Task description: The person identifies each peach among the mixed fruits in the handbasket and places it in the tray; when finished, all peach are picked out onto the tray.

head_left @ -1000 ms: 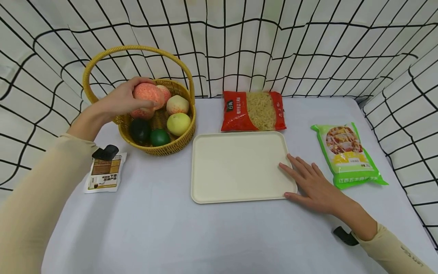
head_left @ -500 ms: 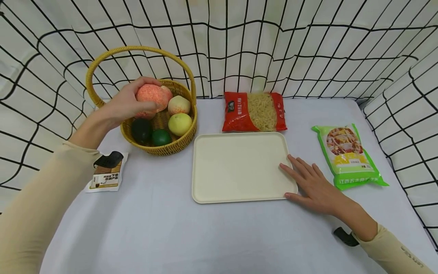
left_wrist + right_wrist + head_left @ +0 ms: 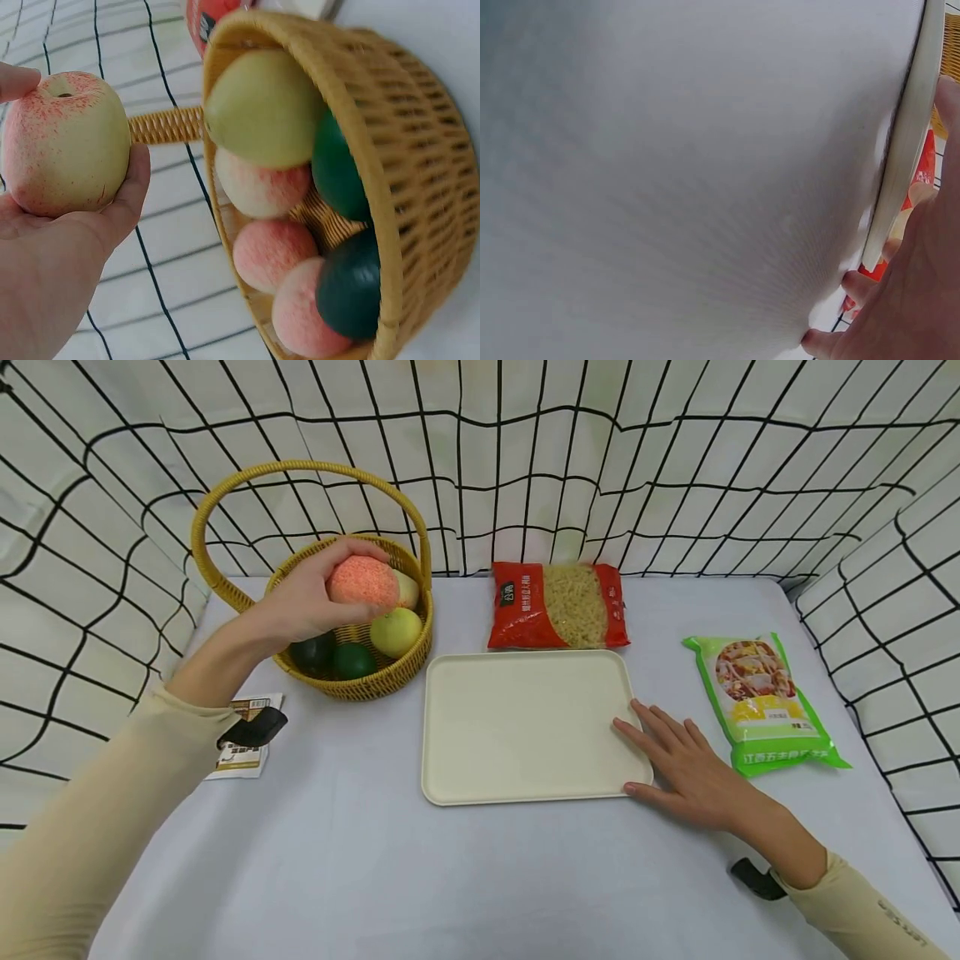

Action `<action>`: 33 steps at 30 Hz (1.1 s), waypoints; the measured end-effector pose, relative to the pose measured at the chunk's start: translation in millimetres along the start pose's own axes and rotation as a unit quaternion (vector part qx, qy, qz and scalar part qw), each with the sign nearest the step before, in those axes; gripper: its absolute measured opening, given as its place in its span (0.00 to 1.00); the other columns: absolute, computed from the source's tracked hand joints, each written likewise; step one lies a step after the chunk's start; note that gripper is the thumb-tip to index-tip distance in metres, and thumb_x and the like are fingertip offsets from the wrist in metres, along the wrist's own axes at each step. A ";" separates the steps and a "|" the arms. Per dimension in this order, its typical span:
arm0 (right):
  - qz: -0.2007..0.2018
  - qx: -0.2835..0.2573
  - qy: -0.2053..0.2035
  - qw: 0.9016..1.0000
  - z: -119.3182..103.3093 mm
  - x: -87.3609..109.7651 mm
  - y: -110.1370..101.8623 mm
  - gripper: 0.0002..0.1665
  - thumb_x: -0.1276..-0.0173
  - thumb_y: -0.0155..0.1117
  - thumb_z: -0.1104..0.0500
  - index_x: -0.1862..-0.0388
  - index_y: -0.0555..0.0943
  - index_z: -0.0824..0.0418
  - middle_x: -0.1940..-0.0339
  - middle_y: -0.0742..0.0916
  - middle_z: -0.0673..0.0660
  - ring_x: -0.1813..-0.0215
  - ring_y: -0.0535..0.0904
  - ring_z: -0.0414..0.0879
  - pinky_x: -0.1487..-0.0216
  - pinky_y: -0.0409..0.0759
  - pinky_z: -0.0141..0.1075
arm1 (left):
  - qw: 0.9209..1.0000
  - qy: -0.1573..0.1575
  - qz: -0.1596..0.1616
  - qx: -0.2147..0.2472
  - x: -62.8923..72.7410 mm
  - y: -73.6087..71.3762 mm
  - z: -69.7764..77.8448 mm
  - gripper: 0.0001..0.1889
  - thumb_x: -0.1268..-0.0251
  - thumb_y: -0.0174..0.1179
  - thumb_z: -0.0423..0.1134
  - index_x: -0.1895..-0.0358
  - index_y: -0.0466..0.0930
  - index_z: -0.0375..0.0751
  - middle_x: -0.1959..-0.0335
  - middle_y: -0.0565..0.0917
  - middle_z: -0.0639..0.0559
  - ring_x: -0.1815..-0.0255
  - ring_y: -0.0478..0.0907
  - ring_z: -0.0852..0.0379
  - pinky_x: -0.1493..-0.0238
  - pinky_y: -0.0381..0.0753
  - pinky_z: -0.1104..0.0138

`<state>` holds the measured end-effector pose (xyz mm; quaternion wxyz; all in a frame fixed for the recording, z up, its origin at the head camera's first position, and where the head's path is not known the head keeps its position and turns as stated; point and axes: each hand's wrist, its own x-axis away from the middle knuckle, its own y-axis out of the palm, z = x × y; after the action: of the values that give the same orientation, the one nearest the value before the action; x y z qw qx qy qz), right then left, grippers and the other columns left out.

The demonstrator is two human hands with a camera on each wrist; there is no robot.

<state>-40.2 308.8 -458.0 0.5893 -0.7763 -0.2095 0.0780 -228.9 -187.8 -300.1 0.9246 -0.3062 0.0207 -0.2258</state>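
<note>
The right hand [image 3: 686, 777] lies with fingers extended and spread, grasping nothing, at the right edge of a cream tray [image 3: 532, 727]. Beyond, a green bag [image 3: 772, 702] lies to the right. The left hand [image 3: 307, 597] grips a peach [image 3: 363, 583] between thumb and fingers, above a wicker basket [image 3: 360, 690] containing further peaches [image 3: 275, 255], a yellow-green fruit [image 3: 396, 632] and two dark green fruits [image 3: 353, 662]. A red pasta bag [image 3: 558, 606] lies behind the tray; black mesh [image 3: 498, 423] stands farthest.

High head view downward, close wrist views, head and right wrist sharing tray [image 3: 525, 727]
</note>
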 end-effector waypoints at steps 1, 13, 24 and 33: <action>0.001 0.000 -0.001 1.000 -0.4 0.2 -0.1 0.53 0.28 0.65 0.31 0.11 0.53 0.36 0.08 0.52 0.54 0.11 0.50 0.63 0.21 0.52 0.77 | 1.000 0.005 -0.005 -0.001 0.8 2.6 1.9 0.31 0.33 0.69 0.38 0.28 0.70 0.53 0.30 0.72 0.50 0.38 0.72 0.51 0.50 0.81 0.72; 0.001 0.003 0.003 1.000 -3.7 1.2 -0.2 0.51 0.26 0.63 0.32 0.11 0.53 0.36 0.08 0.51 0.55 0.10 0.48 0.63 0.20 0.51 0.76 | 0.997 0.060 -0.045 0.002 8.6 44.2 14.1 0.32 0.34 0.68 0.36 0.27 0.70 0.53 0.27 0.69 0.51 0.33 0.72 0.47 0.34 0.78 0.49; -0.001 0.000 0.008 1.000 -3.7 1.5 1.8 0.47 0.22 0.59 0.34 0.11 0.52 0.36 0.07 0.50 0.54 0.10 0.47 0.63 0.19 0.48 0.74 | 0.991 0.120 -0.064 0.011 9.8 75.7 8.6 0.32 0.37 0.69 0.32 0.29 0.71 0.45 0.32 0.75 0.48 0.34 0.73 0.49 0.34 0.77 0.51; 0.002 0.001 0.009 1.000 -3.0 0.9 3.4 0.48 0.23 0.60 0.34 0.11 0.53 0.36 0.07 0.50 0.54 0.10 0.47 0.63 0.18 0.48 0.74 | 0.990 0.119 -0.078 -0.005 12.1 90.0 2.5 0.31 0.37 0.70 0.34 0.30 0.72 0.47 0.33 0.75 0.49 0.33 0.72 0.50 0.35 0.78 0.50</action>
<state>-37.5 305.7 -460.2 0.5921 -0.7765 -0.2030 0.0726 -181.2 -127.7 -348.7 0.8937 -0.2824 0.1077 -0.3316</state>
